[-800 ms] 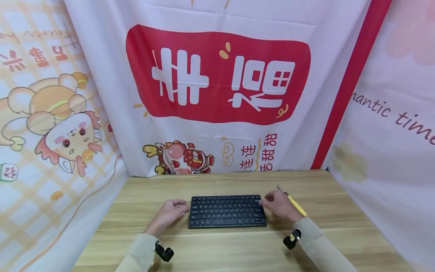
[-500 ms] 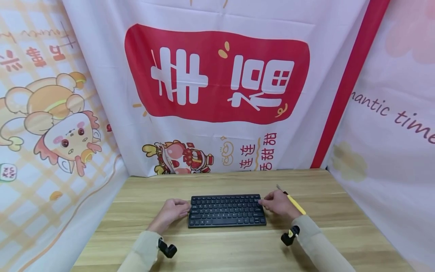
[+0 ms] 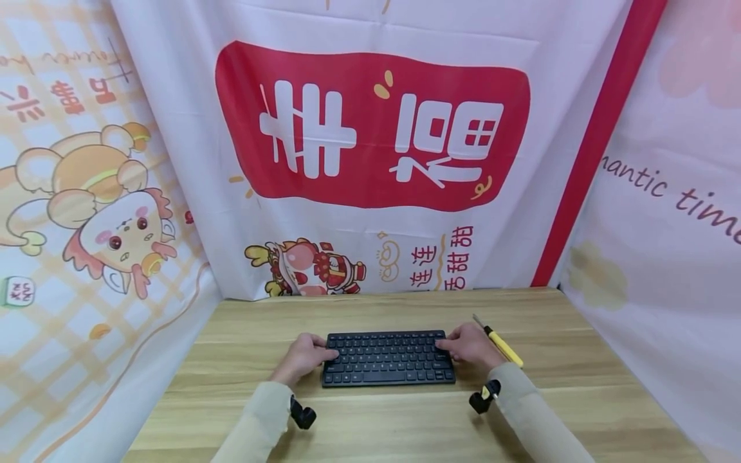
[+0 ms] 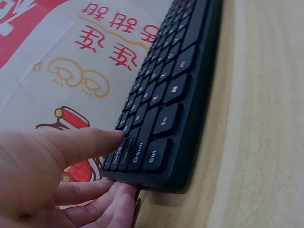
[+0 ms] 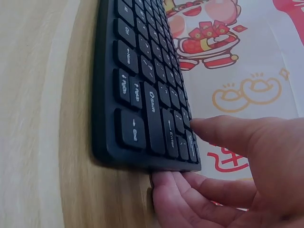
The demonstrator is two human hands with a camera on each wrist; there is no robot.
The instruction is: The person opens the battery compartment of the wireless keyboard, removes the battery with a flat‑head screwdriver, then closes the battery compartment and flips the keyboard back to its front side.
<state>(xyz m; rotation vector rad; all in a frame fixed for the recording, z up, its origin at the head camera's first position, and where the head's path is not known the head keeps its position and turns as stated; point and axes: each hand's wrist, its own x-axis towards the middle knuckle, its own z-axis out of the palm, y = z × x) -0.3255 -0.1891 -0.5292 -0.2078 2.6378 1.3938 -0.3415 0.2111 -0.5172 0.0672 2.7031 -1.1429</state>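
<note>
A black compact keyboard [image 3: 388,360] lies crosswise on the wooden table, its keys facing up. At its left end my left hand [image 3: 305,357] grips the edge. In the left wrist view the left thumb [image 4: 95,143] rests over the keys near Caps Lock, and the other fingers [image 4: 102,204] curl under the end. My right hand [image 3: 471,346] holds the opposite end the same way. The right thumb [image 5: 221,130] lies over the keys near Enter, with the right fingers [image 5: 190,197] tucked at the underside in the right wrist view.
A screwdriver with a yellow handle [image 3: 505,347] lies just right of my right hand. The wooden table [image 3: 393,424] meets a white printed cloth [image 3: 376,251] at the back. More printed cloth hangs at the left and right sides.
My left hand has moved right onto the keyboard's left end, its thumb now over the keys. My right thumb has shifted slightly farther over the right end. The keyboard has hardly moved.
</note>
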